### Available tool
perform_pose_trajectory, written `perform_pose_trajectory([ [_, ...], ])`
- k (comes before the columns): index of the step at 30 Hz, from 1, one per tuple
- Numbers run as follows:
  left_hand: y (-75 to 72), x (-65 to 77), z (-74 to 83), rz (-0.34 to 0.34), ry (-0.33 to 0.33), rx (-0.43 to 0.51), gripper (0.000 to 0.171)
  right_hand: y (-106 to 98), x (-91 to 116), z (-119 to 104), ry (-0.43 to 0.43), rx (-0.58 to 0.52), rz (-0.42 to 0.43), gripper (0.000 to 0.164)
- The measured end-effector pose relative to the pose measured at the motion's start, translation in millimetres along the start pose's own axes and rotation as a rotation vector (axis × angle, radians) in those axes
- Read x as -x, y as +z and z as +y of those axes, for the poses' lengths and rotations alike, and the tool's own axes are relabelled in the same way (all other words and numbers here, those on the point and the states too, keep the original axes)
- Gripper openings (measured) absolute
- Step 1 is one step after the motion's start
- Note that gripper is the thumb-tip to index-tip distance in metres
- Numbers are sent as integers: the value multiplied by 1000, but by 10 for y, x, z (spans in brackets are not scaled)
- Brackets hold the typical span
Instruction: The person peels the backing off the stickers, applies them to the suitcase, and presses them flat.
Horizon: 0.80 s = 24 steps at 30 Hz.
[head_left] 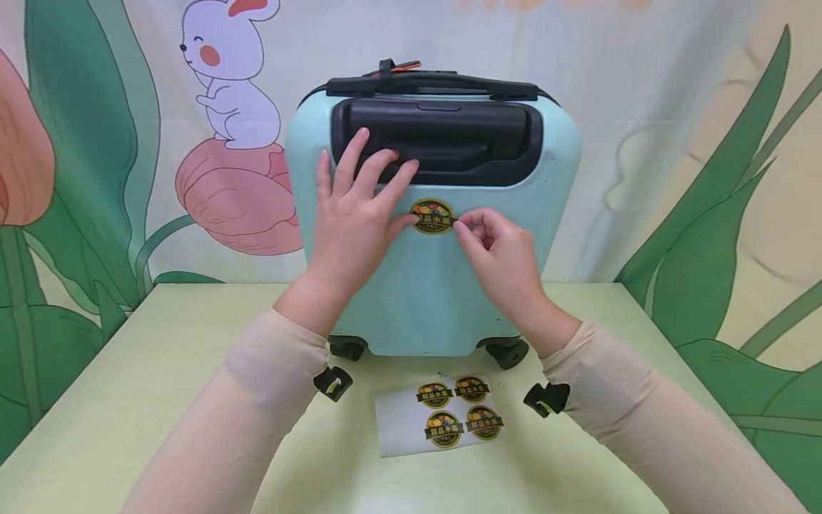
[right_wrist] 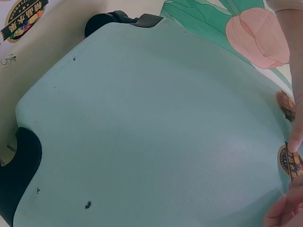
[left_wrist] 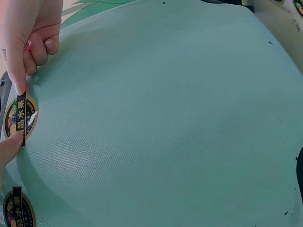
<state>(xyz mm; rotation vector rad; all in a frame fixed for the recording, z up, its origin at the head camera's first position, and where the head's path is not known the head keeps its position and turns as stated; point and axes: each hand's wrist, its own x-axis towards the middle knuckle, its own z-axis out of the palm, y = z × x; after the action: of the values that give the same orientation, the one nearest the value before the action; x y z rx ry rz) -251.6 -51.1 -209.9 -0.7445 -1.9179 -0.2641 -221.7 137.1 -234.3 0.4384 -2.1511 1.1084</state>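
A round black-and-gold fruit sticker (head_left: 433,217) with a banner across it lies on the pale turquoise suitcase (head_left: 424,300), below its black handle recess. My left hand (head_left: 356,225) is spread on the suitcase, fingertips reaching over the recess, its thumb touching the sticker's left end. With thumb and forefinger, my right hand (head_left: 504,257) pinches the right end of the banner. A second sticker (left_wrist: 19,208) is on the suitcase to the left, hidden behind my left hand in the head view; the right wrist view shows this other sticker (right_wrist: 285,105) too.
A white sheet (head_left: 398,428) bearing several similar stickers lies on the pale table (head_left: 308,442) in front of the suitcase. The suitcase stands upright on black wheels (head_left: 507,352), before a backdrop (head_left: 591,157) printed with a rabbit and plants.
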Motion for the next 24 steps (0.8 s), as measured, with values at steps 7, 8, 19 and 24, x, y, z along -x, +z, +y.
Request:
perform_pose_trajectory([
  [7, 19, -22, -12, 72, 9, 27, 33, -1, -1, -15, -11, 29, 12, 14],
  [8, 21, -22, -15, 80, 13, 27, 32, -1, -1, -15, -12, 28, 13, 14],
  [19, 71, -4, 4, 12, 84, 34, 69, -38, -2, 12, -52, 71, 15, 14],
  [24, 86, -24, -18, 80, 69, 81, 52, -46, -5, 19, -66, 78, 10, 14],
])
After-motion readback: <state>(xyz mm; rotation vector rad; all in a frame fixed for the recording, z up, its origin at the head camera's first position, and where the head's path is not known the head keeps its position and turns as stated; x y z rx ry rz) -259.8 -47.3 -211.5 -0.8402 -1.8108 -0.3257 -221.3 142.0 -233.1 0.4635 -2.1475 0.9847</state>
